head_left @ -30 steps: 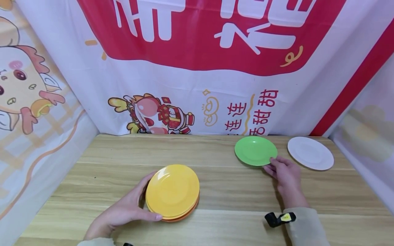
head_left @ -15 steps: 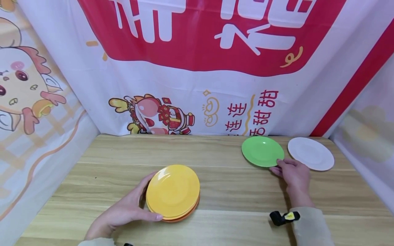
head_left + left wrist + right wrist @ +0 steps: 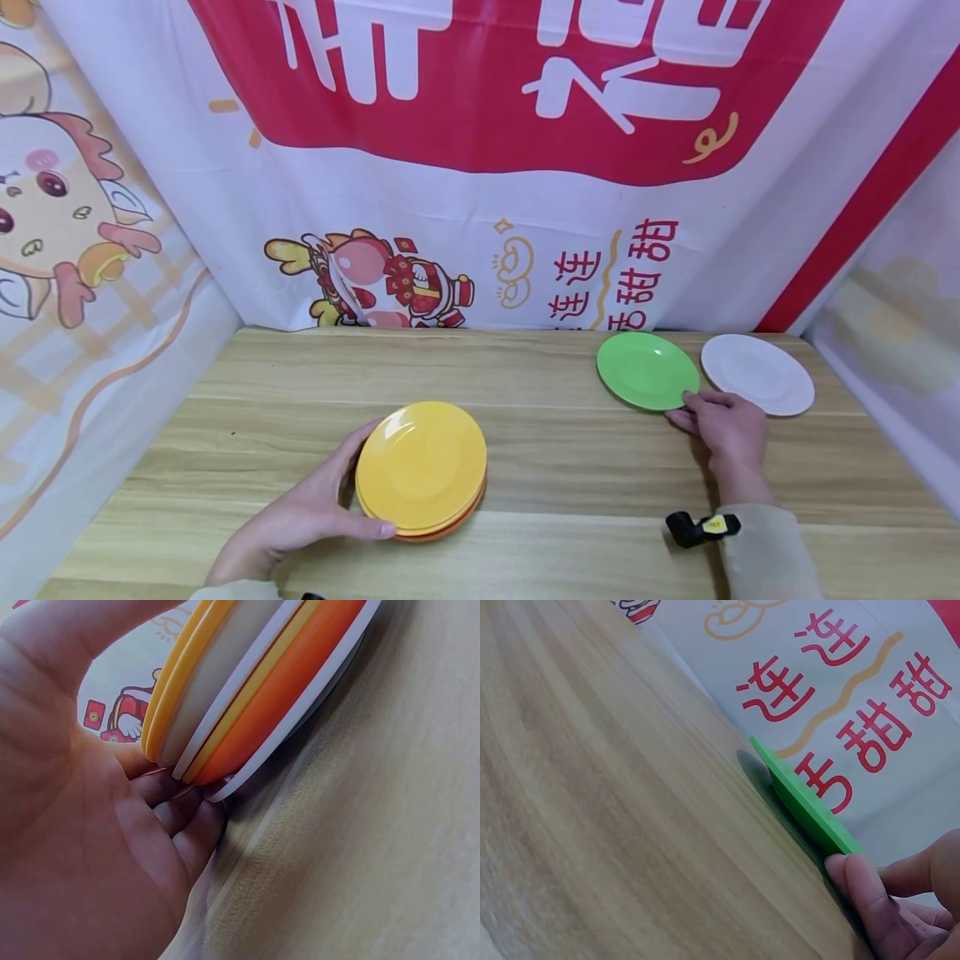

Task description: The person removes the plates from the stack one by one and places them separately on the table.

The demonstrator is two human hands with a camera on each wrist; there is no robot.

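A stack of plates (image 3: 423, 467) stands left of the table's middle, a yellow plate on top and an orange edge showing below. Around its left side my left hand (image 3: 315, 504) grips, thumb at the near rim and fingers on the far side. In the left wrist view the stack (image 3: 255, 690) shows yellow, white and orange rims, several plates deep. My right hand (image 3: 723, 425) pinches the near right rim of a green plate (image 3: 645, 371) at the table's back right. Seen from the right wrist, the green plate (image 3: 806, 806) tilts slightly, its far edge close to the tabletop.
A white plate (image 3: 757, 375) lies at the back right corner, just right of the green plate. The wooden table (image 3: 540, 467) ends at a printed cloth backdrop (image 3: 480, 242). Cloth sides also rise at the left and right.
My right hand has moved the green plate to the right, closer to the white plate. The left hand and the stack have stayed in place.
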